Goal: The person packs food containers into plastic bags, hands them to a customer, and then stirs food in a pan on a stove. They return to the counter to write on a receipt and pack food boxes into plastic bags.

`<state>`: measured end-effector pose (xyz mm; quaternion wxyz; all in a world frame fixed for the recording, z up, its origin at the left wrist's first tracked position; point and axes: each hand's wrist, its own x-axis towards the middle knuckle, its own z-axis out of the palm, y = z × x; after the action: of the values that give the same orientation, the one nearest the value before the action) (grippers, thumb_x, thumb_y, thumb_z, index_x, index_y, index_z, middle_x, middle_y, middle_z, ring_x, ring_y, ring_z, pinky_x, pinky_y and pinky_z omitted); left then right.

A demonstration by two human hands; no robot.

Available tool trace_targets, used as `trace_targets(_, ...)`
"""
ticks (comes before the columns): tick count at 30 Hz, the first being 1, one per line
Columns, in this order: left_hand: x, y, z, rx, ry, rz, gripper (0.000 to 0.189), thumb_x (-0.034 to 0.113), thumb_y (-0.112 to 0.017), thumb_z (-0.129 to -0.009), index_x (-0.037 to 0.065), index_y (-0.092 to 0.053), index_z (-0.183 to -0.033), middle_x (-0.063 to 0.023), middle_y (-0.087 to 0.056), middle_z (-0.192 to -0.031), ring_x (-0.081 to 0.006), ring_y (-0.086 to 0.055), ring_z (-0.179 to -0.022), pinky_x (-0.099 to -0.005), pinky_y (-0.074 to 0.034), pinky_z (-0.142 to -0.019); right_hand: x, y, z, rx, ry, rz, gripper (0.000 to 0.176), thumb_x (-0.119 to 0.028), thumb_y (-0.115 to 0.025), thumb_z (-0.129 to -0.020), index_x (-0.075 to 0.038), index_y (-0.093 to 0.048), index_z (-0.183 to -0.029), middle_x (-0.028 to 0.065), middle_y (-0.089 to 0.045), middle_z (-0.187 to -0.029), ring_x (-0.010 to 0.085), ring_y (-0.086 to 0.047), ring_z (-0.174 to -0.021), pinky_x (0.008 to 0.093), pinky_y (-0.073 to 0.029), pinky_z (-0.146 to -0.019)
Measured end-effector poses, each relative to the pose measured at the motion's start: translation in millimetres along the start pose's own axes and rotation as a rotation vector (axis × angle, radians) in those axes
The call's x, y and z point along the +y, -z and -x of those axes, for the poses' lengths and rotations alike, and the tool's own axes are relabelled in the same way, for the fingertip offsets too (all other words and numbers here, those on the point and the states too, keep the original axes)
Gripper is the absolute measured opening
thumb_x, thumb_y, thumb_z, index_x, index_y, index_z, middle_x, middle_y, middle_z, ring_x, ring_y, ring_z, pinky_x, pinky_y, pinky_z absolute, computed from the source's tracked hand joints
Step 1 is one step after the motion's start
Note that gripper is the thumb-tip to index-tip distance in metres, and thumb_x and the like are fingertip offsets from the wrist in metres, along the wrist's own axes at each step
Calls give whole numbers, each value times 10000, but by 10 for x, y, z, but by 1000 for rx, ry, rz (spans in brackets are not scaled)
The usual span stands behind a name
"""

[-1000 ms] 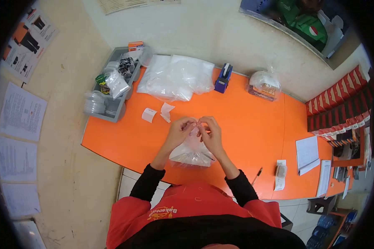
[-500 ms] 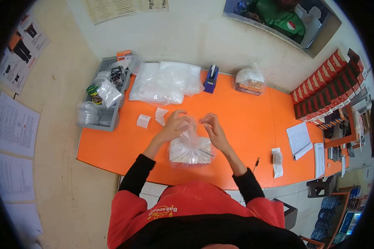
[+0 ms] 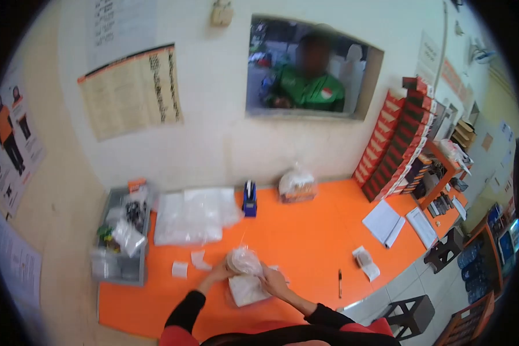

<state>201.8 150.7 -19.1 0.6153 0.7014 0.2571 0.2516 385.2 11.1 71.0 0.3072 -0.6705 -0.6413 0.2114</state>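
Observation:
A clear plastic bag (image 3: 245,260), bunched and rounded at its top, sits on the orange table in front of me. Below it shows a white box-like package (image 3: 248,290), close to the table's front edge. From the left, my left hand (image 3: 218,272) closes on the side of the bag. At the other side, the fingers of my right hand (image 3: 275,282) are bent around the plastic. Blur and the bag itself hide part of my fingertips. Two small paper slips (image 3: 180,269) lie just left of my left hand.
Behind are stacked plastic bags (image 3: 190,216), a blue tape dispenser (image 3: 249,200) and a bagged box (image 3: 297,185). A grey bin (image 3: 143,254) stands left. At right lie a pen (image 3: 339,284), papers (image 3: 383,222) and stacked red boxes (image 3: 395,141). Someone in green (image 3: 311,86) is at the window.
The view has tilted upward, bringing the window and the person in green fully into sight. My hands, earlier raised with fingers apart over the bag's top, are now lower at its sides.

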Motion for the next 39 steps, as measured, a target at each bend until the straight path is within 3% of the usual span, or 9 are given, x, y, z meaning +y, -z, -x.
trace_targets(7, 1552, -90, -1224, 320, -409, 99, 737, 61, -699, -701, 68, -270, -1301, -78, -398, -1263, -203, -412, -1156, -338, -395, -929, -428, 2106, -1180, 321, 311, 371, 496, -154, -504, -766, -103, -414, -1251, 184, -570, -1041, 354, -557, -903, 433, -454, -748)
trace_targets(9, 2128, 56, -1824, 337, -471, 163, 633, 96, -719, -681, 38, -390, -1219, -92, -546, -1092, -219, -528, -1022, -349, -437, -855, -911, 2797, -1565, 235, 47, 337, 473, -89, -463, -764, -74, -432, -1236, 212, -508, -1153, 352, -519, -1012, 420, -416, -840)
trace_targets(14, 3284, 439, -3187, 564, -684, -204, 607, 240, -763, -630, 17, -471, -1113, -149, -587, -1023, -277, -571, -959, -340, -451, -800, -806, 3633, -2792, 536, 407, -22, 328, -27, -488, -781, -37, -489, -1109, 130, -512, -845, 177, -530, -676, 278, -444, -567)
trace_targets(23, 3090, 942, -4817, 729, -662, -421, 691, 353, -712, -671, 10, -376, -1167, -206, -509, -1099, -351, -509, -1012, -404, -419, -828, 213, 4031, -4949, 714, 381, -66, 297, -62, -482, -747, -41, -509, -1042, 200, -582, -862, 326, -568, -808, 407, -430, -761)
trace_targets(27, 2912, 1063, -5166, 765, -581, -452, 708, 397, -674, -702, -22, -334, -1161, -231, -462, -1150, -359, -479, -1056, -423, -403, -835, 171, 4022, -5117, 564, 341, -119, 304, -77, -500, -730, -31, -506, -1030, 258, -550, -946, 378, -524, -917, 413, -414, -791)
trace_targets(30, 2825, 1158, -5364, 780, -547, -489, 717, 402, -672, -704, -35, -326, -1155, -245, -457, -1151, -358, -474, -1068, -419, -401, -842, 393, 3920, -5418, 631, 392, -32, 253, -42, -456, -789, -26, -464, -1041, 54, -536, -810, 109, -500, -699, 245, -424, -618)
trace_targets(32, 2722, 1247, -5508, 766, -637, -482, 706, 394, -682, -700, -44, -347, -1142, -243, -471, -1132, -355, -491, -1048, -404, -405, -847, 579, 3880, -5648, 633, 385, -64, 278, -63, -485, -791, -25, -464, -1065, 68, -553, -838, 126, -521, -751, 266, -442, -654)
trace_targets(34, 2823, 1193, -5273, 710, -607, -428, 693, 380, -691, -694, -46, -369, -1136, -238, -484, -1121, -351, -501, -1038, -394, -409, -851, 501, 3754, -5553, 663, 319, -112, 401, -152, -569, -727, 3, -481, -1085, 277, -533, -995, 420, -497, -959, 421, -404, -846)
trace_targets(39, 2806, 1256, -5236, 685, -752, -523, 670, 344, -708, -679, -29, -405, -1147, -221, -517, -1097, -336, -521, -1016, -369, -418, -856, 512, 3721, -5022, 840, 312, 243, 614, -215, -622, -755, 6, -349, -1259, 209, -500, -1134, 289, -509, -1025, 358, -401, -874)
